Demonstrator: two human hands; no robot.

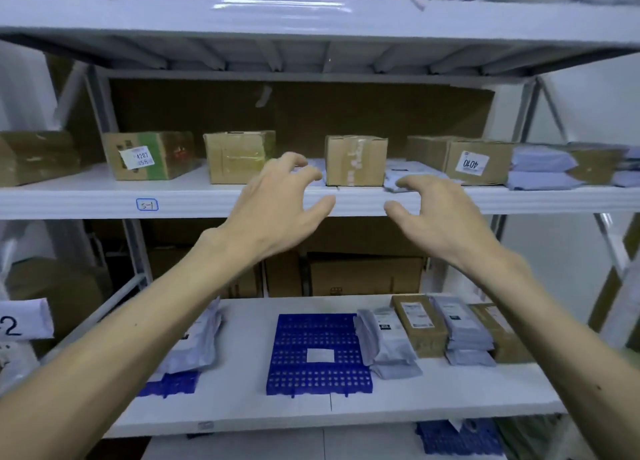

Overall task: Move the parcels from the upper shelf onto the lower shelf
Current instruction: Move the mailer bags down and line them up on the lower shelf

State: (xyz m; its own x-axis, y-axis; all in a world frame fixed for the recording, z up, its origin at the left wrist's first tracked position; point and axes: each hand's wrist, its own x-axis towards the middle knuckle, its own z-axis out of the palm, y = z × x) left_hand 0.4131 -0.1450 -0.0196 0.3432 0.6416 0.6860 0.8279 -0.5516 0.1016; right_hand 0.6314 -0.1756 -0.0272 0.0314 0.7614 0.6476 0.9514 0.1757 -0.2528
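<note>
Parcels (239,156) stand in a row on the upper shelf (86,199). From the left: a white-labelled box (149,154), then my left hand (277,199), fingers spread wide, holding nothing, just left of a small brown box (356,159). My right hand (440,213) is raised on that box's other side, equally wide and empty, near a grey bag (408,177). Further right sits a box marked 4010 (478,163). The lower shelf (242,400) carries a blue grid mat (318,352) and packets (419,324).

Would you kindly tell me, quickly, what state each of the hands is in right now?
Left hand: open, fingers spread, holding nothing.
Right hand: open, fingers spread, holding nothing.
</note>
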